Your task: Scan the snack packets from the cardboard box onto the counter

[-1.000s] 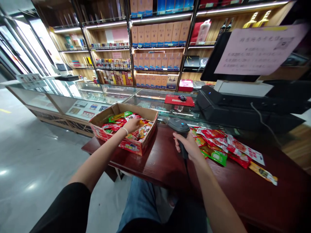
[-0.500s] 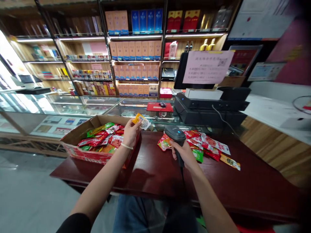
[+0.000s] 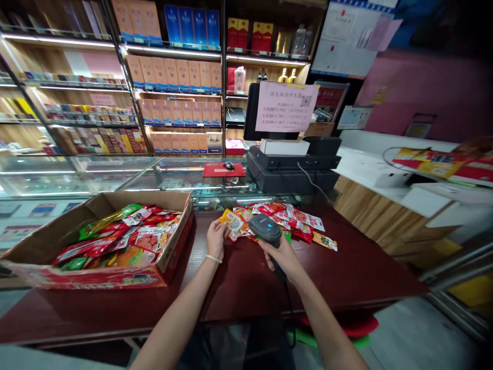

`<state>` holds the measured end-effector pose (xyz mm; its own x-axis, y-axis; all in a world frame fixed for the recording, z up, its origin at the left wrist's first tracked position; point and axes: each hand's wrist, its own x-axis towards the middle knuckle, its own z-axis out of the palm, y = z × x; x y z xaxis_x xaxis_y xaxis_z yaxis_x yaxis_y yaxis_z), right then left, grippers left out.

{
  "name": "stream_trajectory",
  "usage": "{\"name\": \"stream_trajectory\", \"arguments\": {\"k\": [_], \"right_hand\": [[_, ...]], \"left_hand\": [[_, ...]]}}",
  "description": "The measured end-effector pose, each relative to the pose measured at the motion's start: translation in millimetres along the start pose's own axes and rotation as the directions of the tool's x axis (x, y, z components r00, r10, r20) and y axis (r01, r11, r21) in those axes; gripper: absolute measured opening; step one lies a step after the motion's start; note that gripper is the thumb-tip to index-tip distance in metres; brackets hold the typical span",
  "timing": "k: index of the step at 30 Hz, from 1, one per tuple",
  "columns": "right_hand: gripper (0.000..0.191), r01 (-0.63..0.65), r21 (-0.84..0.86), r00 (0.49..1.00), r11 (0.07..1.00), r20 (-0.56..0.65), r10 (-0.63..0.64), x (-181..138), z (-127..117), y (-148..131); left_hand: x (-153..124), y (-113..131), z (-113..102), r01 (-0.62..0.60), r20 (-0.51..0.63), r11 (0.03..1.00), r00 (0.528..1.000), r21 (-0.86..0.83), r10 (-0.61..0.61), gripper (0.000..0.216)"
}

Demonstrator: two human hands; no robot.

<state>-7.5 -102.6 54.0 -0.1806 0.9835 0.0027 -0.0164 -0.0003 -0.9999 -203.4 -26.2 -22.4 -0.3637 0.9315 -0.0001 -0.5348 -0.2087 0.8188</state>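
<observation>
Pinched in my left hand [image 3: 216,239] is a small yellow snack packet [image 3: 231,220] with a clear-looking lower part. My right hand [image 3: 285,257] is wrapped round the handle of a black barcode scanner [image 3: 265,228], which shows a blue light on top and has a cord hanging down. The scanner's head is just right of the yellow packet, with a gap between them. Behind both hands lies a pile of red, green and white snack packets [image 3: 306,218] on the dark red table [image 3: 239,277]. One orange-yellow packet [image 3: 324,241] rests at the pile's right end.
An open cardboard box [image 3: 111,277] of snack packets stands on the table's left. Behind are a glass counter [image 3: 131,177], a red mouse pad [image 3: 215,169] and a monitor bearing a pink notice [image 3: 287,108]. A red stool [image 3: 358,326] is under the table's front edge.
My view has turned right. My left hand has carried the yellow packet from beside the box to the scanner and pile. The scanner stays in my right hand.
</observation>
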Motion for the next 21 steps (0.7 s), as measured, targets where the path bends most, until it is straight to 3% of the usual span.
{"name": "stream_trajectory", "arguments": {"k": [3, 8, 13, 18, 21], "right_hand": [[0.052, -0.026, -0.039, 0.999, 0.999, 0.043, 0.027, -2.7, -0.3, 4.4], [0.034, -0.085, -0.165, 0.987, 0.983, 0.117, 0.105, 2.5, 9.5, 7.1], [0.036, -0.084, -0.191, 0.992, 0.978, 0.078, 0.1, 6.1, 8.5, 10.6], [0.044, -0.084, -0.105, 0.995, 0.991, -0.066, 0.077, -1.3, -20.0, 15.6], [0.041, -0.067, -0.029, 0.984, 0.997, -0.165, 0.062, -12.0, -50.8, 16.2]], "left_hand": [[4.1, -14.0, -10.9, 0.016, -0.001, 1.0, 1.0, -0.002, -0.016, 0.04], [10.3, -16.2, -16.9, -0.003, -0.045, 0.999, 0.999, -0.042, 0.001, 0.043], [11.3, -17.1, -17.2, 0.009, -0.047, 0.999, 0.999, -0.053, -0.011, 0.04], [0.1, -13.4, -7.4, -0.029, 0.031, 0.998, 0.999, 0.062, 0.027, 0.038], [-12.6, -14.8, 14.1, 0.025, 0.154, 0.987, 0.987, 0.157, -0.049, 0.039]]}}
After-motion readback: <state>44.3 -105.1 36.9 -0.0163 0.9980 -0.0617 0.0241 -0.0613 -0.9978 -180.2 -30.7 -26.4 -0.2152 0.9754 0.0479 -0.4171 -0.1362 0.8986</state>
